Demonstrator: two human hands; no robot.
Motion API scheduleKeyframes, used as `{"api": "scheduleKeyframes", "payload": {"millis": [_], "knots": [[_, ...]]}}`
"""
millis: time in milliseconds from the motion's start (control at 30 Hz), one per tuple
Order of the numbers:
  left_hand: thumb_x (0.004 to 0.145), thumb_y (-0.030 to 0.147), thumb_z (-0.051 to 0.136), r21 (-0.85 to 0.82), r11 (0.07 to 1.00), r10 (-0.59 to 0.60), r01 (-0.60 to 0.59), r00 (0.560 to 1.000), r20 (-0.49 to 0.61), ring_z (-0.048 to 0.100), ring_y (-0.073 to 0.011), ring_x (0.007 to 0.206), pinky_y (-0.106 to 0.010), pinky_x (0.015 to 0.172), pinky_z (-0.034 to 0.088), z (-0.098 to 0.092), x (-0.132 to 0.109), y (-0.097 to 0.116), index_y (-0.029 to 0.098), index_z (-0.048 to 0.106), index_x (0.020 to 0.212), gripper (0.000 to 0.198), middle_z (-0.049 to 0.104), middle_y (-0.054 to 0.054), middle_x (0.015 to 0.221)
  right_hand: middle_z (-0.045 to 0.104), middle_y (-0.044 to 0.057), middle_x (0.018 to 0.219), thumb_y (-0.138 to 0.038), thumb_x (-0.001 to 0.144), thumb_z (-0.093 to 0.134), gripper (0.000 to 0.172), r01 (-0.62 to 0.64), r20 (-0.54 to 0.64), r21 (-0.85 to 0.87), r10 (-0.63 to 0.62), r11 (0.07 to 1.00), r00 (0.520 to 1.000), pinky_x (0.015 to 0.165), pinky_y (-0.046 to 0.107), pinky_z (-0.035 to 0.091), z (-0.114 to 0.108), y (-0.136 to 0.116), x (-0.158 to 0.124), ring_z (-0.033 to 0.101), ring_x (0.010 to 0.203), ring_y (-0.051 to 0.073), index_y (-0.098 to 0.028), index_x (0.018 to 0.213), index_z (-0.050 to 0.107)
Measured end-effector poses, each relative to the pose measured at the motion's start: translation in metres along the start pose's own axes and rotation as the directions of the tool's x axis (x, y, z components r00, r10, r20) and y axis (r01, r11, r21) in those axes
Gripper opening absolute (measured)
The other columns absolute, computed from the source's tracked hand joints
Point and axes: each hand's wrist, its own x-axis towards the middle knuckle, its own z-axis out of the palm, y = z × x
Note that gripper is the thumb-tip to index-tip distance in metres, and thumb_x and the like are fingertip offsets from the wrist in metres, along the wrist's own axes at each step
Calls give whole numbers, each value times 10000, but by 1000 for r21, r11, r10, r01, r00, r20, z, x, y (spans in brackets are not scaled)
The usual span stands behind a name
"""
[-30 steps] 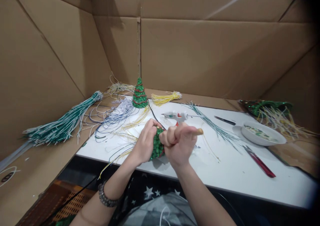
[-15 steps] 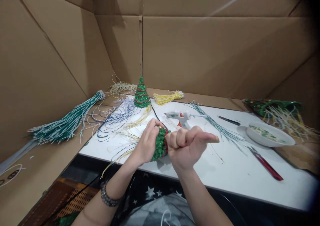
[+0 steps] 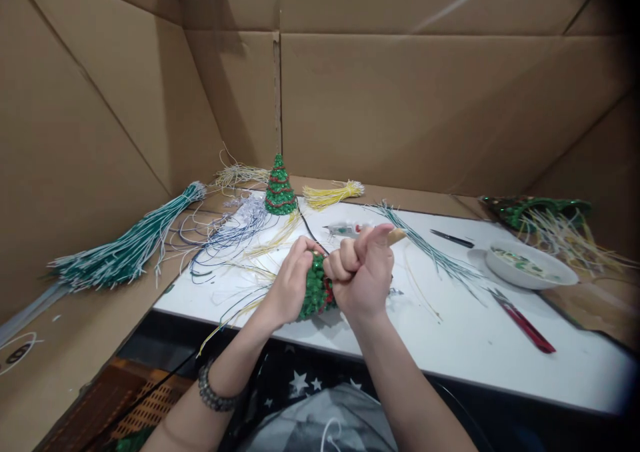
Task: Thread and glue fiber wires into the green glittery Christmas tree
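Note:
A small green tinsel Christmas tree (image 3: 314, 287) with red trim lies on its side between my hands, partly covered by them. My left hand (image 3: 290, 282) is closed around its left end. Against the red trim, my right hand (image 3: 364, 272) has its fingers curled tightly, with the thumb raised; what its fingertips pinch is hidden. A small silvery tip (image 3: 395, 292) shows just right of that hand. Farther back stands a matching decorated tree (image 3: 280, 187), upright with red garland. A glue gun (image 3: 343, 229) lies behind my right hand, mostly covered by it.
Green stamen-like stems (image 3: 130, 242) lie left, a yellow bundle (image 3: 334, 194) behind. Loose blue strands (image 3: 233, 232) and green stems (image 3: 433, 249) spread over the white board (image 3: 450, 345). At right are a dark blade-like tool (image 3: 453, 239), red-handled scissors (image 3: 525, 325) and a white bowl (image 3: 533, 275).
My right hand has turned so its thumb points more upward, and it has shifted slightly left. The glue gun is more covered now. My left hand keeps its hold; the whole view has shifted slightly.

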Motion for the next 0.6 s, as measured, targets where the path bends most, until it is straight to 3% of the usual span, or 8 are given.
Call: {"api": "scheduleKeyframes", "payload": {"millis": [100,400,600], "knots": [[989,293,252,-9,1000,-7,7,1000,10,515,-208,954,-324,890,386,0,0,0,222,492,926,259,530,-33,944,173,-120,424,-664,796,593,639,29,-13,-6,-29,1000,999,323,153,202,0,1,-1,111,328,24,-197,536,243],[988,293,249,-20,1000,3,-3,1000,-6,513,-207,948,-328,884,381,1,0,-1,227,482,913,254,527,-34,936,181,-128,410,-626,752,676,657,-79,32,-10,79,997,996,308,155,177,-1,-3,3,109,314,16,-202,528,228],[988,300,242,-28,999,-22,22,1000,-8,519,-205,941,-327,881,391,1,1,-1,230,475,905,257,537,-29,923,192,-125,410,-646,787,622,641,-59,58,-127,67,990,996,311,180,161,1,2,1,130,309,20,-212,513,237]]}}
